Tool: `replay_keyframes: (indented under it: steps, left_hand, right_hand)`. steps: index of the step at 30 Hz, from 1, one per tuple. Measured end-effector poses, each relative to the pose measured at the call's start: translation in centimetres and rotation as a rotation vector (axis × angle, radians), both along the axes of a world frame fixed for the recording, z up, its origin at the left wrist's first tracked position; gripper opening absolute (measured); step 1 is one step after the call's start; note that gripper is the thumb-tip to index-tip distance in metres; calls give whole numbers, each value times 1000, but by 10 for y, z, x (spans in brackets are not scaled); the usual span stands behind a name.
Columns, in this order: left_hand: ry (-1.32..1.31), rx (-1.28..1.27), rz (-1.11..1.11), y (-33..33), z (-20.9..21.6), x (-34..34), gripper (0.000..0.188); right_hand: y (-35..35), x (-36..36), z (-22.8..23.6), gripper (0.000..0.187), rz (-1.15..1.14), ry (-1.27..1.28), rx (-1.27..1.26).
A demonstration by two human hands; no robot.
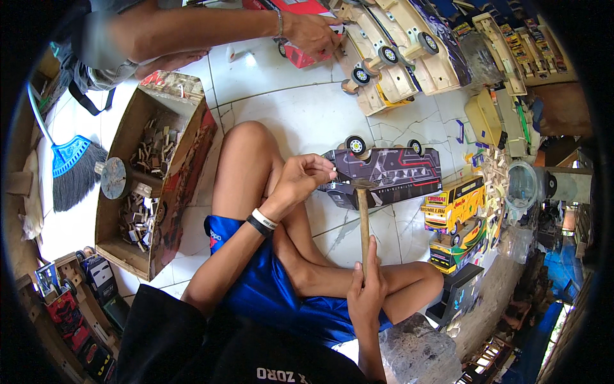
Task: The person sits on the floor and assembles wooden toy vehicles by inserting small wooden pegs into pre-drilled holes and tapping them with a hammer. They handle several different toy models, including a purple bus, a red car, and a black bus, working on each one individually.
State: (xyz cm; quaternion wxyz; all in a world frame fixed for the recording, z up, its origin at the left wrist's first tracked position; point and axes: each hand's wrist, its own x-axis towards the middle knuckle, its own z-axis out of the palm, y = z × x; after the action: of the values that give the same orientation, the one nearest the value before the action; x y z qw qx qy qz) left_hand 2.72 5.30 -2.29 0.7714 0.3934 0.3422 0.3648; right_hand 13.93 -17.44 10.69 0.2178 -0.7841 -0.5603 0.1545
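Note:
My right hand [366, 291] is closed round the wooden handle of a hammer [364, 227], its index finger stretched along the handle. The hammer's head is up beside a dark grey toy bus [400, 174] with red and white markings, which lies on its side with two wheels [355, 145] showing. At the bus's left end, my left hand [299, 184] pinches a small pale piece [334, 171] between thumb and fingers. What that piece is cannot be made out.
A wooden box [144, 253] of small wood offcuts stands left, near a blue broom [75, 157]. Another person's hand [312, 35] touches wheeled wooden toy bodies [409, 48] at the top. Yellow toy buses [455, 208] and wood scraps [495, 182] lie right.

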Motion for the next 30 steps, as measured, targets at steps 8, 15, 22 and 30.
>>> replay_keyframes:
  steps: [8, 15, 22, 30]
  left_hand:
    - [27, 3, -61, 2, 1, -2, 18]
    - [52, 0, -72, 2, 1, -3, 17]
    - [46, 15, -74, 4, 2, -4, 18]
    - [55, -17, -98, 4, 8, -5, 19]
  right_hand:
    - [-2, 1, -11, 57, -27, 28, -103]
    - [-9, -2, -14, 58, -57, 72, -116]
    - [-1, 3, -21, 57, -91, 3, 13]
    - [-3, 4, -24, 57, -100, 58, -209]
